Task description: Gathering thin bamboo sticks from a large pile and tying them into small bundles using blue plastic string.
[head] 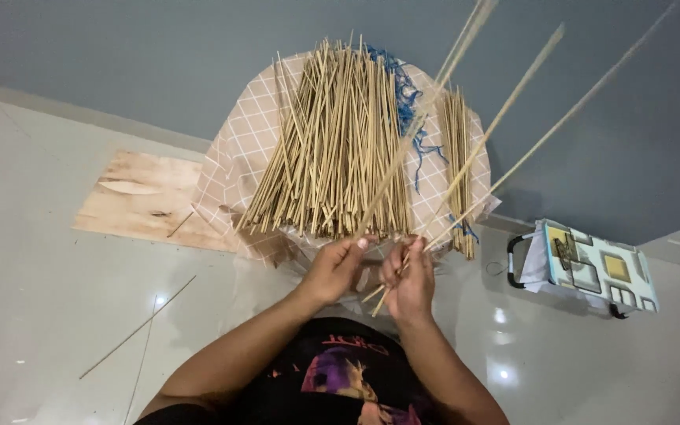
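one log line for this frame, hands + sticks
left hand: holds one bamboo stick | right hand: grips several sticks | stick pile: on checked cloth

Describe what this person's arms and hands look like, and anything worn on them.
Both forearms are bare, with no sleeves showing. The left hand and right hand wear no gloves, and no rings or watch are visible. A black shirt with a colourful print shows below.
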